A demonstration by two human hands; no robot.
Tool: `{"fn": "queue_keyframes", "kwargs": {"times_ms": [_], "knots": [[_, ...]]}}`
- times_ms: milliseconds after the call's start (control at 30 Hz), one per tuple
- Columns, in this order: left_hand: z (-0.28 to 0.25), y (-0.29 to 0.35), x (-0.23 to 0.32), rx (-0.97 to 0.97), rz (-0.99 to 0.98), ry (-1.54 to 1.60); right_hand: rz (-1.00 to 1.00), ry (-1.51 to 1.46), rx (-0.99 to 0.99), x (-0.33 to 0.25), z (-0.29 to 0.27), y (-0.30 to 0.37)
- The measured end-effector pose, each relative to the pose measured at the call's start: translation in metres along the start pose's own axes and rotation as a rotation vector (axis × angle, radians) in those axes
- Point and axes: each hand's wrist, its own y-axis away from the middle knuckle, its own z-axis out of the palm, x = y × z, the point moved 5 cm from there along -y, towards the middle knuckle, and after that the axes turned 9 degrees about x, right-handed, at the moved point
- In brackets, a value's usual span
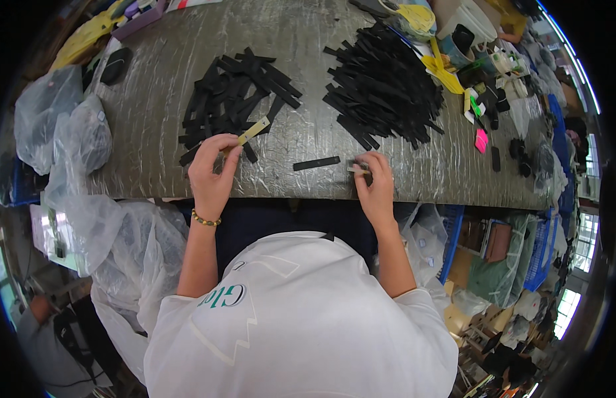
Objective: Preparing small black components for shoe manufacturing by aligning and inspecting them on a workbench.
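Note:
My left hand (212, 171) pinches a tan flat stick (252, 131) over the near edge of a pile of black strips (233, 93) on the grey worktable (155, 99). A bead bracelet sits on that wrist. My right hand (375, 182) holds a small grey piece (356, 165) against the tabletop near the front edge. One single black strip (316, 163) lies flat between my two hands. A second, bigger heap of black strips (387, 83) lies farther back on the right.
Clear plastic bags (69, 126) bulge at the table's left end and hang below it. Yellow pieces, cups and small tools (474, 73) crowd the far right. Blue crates (454, 232) and boxes stand under the table on the right.

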Motion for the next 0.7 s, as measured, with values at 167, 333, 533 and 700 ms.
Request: {"fn": "queue_keyframes", "kwargs": {"times_ms": [167, 333, 533, 700], "knots": [[0.002, 0.001, -0.002, -0.019, -0.003, -0.042, 0.164, -0.028, -0.028, 0.007, 0.008, -0.004], [0.005, 0.002, 0.0, -0.026, 0.008, -0.052, 0.197, -0.027, -0.016, 0.006, 0.023, -0.01], [0.012, 0.005, -0.002, -0.047, 0.012, -0.061, 0.314, 0.028, -0.131, -0.007, 0.029, -0.015], [0.018, 0.009, 0.003, -0.096, 0.025, -0.05, 0.186, -0.157, -0.046, 0.011, 0.026, -0.01]]}}
